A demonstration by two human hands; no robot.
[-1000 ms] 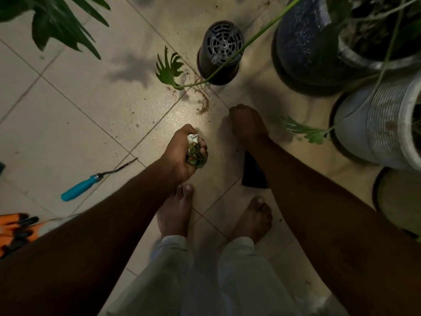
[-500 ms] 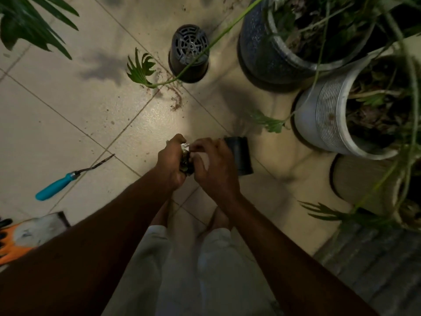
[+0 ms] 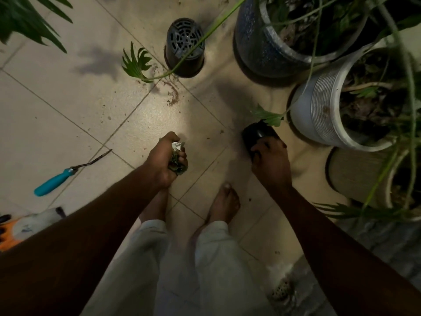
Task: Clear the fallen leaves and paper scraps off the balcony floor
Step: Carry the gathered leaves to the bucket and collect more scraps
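My left hand (image 3: 165,159) grips a wad of green leaves and white paper scraps (image 3: 177,156) above the tiled balcony floor (image 3: 79,110). My right hand (image 3: 270,159) reaches to the right and has its fingers curled on a small black pot (image 3: 256,133) lying on its side on the tiles. Soil crumbs (image 3: 172,96) are scattered on the floor ahead of me. My bare feet stand just below both hands.
An upturned black pot (image 3: 184,47) stands ahead. A dark blue planter (image 3: 262,46) and a white ribbed planter (image 3: 319,110) crowd the right side, with long stems reaching over the floor. A teal-handled tool (image 3: 59,179) and orange gloves (image 3: 13,231) lie at left.
My right hand left the wad at my left hand and moved right onto the small black pot. The left hand kept its hold on the wad of leaves and paper.
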